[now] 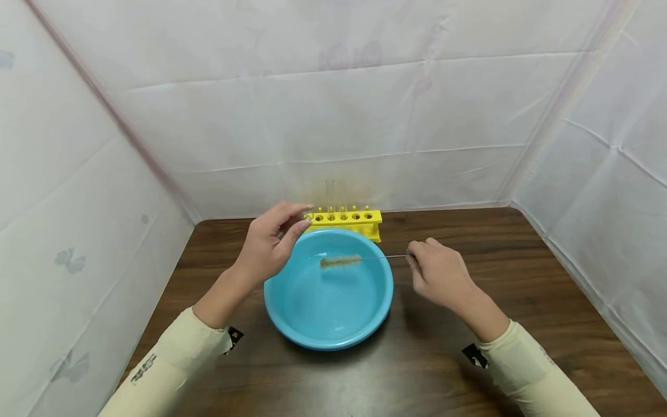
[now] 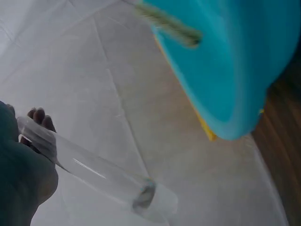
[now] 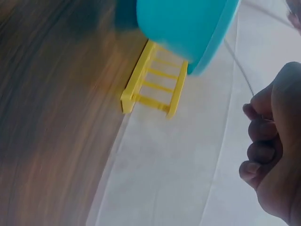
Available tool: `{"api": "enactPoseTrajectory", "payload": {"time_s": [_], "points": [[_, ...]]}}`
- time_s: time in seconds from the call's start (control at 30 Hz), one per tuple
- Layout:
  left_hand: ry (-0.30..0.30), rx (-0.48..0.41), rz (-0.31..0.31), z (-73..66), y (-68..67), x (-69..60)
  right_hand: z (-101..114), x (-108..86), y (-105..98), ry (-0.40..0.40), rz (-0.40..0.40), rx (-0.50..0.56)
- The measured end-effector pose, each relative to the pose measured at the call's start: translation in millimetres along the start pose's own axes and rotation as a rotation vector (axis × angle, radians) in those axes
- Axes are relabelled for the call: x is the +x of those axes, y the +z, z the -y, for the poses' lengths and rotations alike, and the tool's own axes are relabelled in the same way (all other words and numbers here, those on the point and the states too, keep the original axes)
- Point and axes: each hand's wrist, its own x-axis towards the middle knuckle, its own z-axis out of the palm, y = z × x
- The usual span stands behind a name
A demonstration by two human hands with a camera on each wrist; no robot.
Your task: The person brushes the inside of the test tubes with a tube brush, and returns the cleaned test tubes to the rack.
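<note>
My left hand (image 1: 263,246), over the far left rim of a blue basin (image 1: 333,307), holds a clear glass test tube (image 2: 101,174). In the left wrist view the tube slants away from the fingers, with a greyish patch near its far end; I cannot tell whether that is liquid. My right hand (image 1: 443,272), just right of the basin, grips the thin wire handle of a test tube brush (image 1: 340,262). The brush lies level above the basin, its tan bristles pointing left and apart from the tube. In the head view the held tube is barely visible.
Behind the basin stands a yellow test tube rack (image 1: 376,216), its left end partly hidden by my left hand. Clear test tubes (image 1: 330,197) stand upright in it. White sheeting (image 1: 333,116) closes off the back and sides of the dark wooden table (image 1: 432,365).
</note>
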Motion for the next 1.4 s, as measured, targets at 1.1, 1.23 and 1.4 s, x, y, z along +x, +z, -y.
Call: {"api": "enactPoseTrajectory", "payload": {"time_s": [1.1,1.23,1.4], "points": [[-0.377,0.424,0.688,25.4,16.9,-29.5,-24,-27.8,4,0.224,-0.077,0.388],[-0.303,0.537,0.693,22.5,17.7,-28.1,-20,-27.3,5,0.218,-0.080,0.419],[-0.260,0.549,0.669,20.3,17.0,-29.2,-15,-25.8,8,0.194,-0.074,0.446]]}}
